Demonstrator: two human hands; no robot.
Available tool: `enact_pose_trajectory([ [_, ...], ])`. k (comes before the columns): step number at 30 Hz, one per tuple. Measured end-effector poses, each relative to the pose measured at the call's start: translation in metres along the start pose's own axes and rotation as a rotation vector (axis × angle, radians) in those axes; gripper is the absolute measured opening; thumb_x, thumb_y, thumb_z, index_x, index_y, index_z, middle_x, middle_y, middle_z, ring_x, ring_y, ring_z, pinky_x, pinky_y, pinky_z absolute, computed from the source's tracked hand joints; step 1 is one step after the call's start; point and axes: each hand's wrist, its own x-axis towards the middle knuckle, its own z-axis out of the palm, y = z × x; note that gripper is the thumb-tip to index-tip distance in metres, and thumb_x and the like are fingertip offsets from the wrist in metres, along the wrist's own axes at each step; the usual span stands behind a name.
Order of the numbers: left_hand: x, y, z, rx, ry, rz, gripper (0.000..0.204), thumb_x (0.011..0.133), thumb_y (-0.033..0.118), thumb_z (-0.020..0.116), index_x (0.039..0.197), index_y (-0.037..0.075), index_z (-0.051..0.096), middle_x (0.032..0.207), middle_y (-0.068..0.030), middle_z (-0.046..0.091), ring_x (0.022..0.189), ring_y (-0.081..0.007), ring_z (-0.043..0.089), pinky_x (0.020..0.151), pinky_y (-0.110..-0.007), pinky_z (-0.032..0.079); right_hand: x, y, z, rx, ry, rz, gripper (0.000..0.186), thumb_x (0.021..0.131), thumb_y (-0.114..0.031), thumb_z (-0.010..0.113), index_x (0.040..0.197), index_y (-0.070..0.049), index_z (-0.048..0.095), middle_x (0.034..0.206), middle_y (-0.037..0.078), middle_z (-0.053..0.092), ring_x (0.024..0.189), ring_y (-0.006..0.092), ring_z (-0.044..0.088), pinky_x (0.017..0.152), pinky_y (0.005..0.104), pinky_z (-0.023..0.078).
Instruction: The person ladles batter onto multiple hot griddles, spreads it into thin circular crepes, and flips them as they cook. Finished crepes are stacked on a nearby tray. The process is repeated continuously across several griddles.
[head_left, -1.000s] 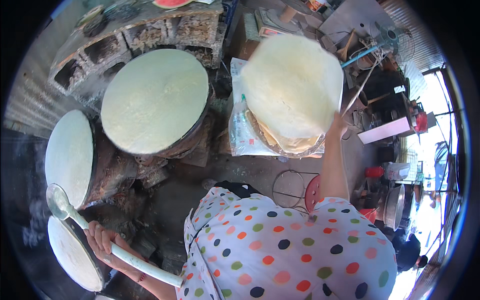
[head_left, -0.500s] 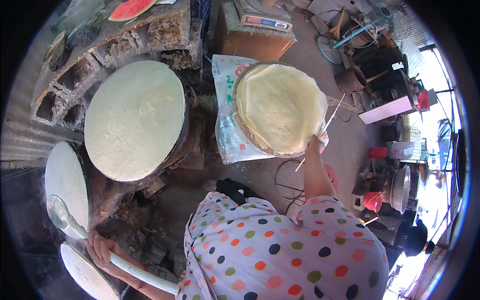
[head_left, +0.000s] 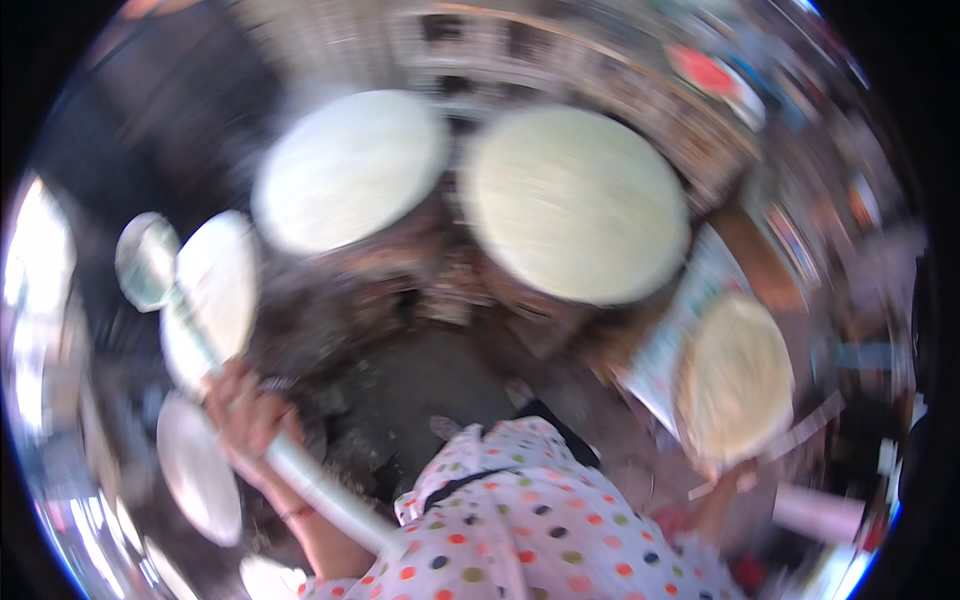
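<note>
Head view, blurred: left hand (head_left: pixel 250 420) has its fingers wrapped around a long white ladle (head_left: pixel 205 345), bowl raised beside 2 round griddles (head_left: pixel 575 205). Right hand (head_left: pixel 735 480) touches the stacked flatbreads (head_left: pixel 735 380); grip unclear.

One package shows, blurred by motion: a flat printed plastic bag (head_left: pixel 668 345) at the right, lying under the round stack of thin pale sheets (head_left: pixel 737 378) and sticking out past its left and upper edge. It looks white with bluish and greenish print. No labels, signs or screens can be made out elsewhere in the smeared surroundings.
</note>
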Motion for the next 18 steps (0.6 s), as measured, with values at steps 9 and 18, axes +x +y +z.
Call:
enact_pose_trajectory([
  [9,-0.084,0.116,-0.066,-0.053,0.273,0.336,0.010,0.100,0.008,0.041,0.106,0.001,0.038,0.084,-0.0049,0.040,0.054,-0.0034,0.037,0.037,-0.015,0.037,-0.254,-0.391,0.231,0.989,-0.767,0.032,0.025,0.093,-0.026,0.051,0.107,-0.009,0.063,0.063,-0.007,0.025,0.052,0.0051,0.029,0.047,0.0226,0.031],
  [18,-0.164,0.176,-0.080,0.039,0.448,0.769,0.015,0.101,0.011,0.040,0.111,0.000,0.037,0.083,-0.0052,0.040,0.054,-0.0031,0.038,0.036,-0.015,0.037,-0.548,-0.431,0.320,0.738,-1.542,-0.007,0.039,0.095,-0.045,0.052,0.100,-0.007,0.061,0.070,0.006,0.059,0.046,0.0104,0.047,0.039,0.0237,0.037],
])
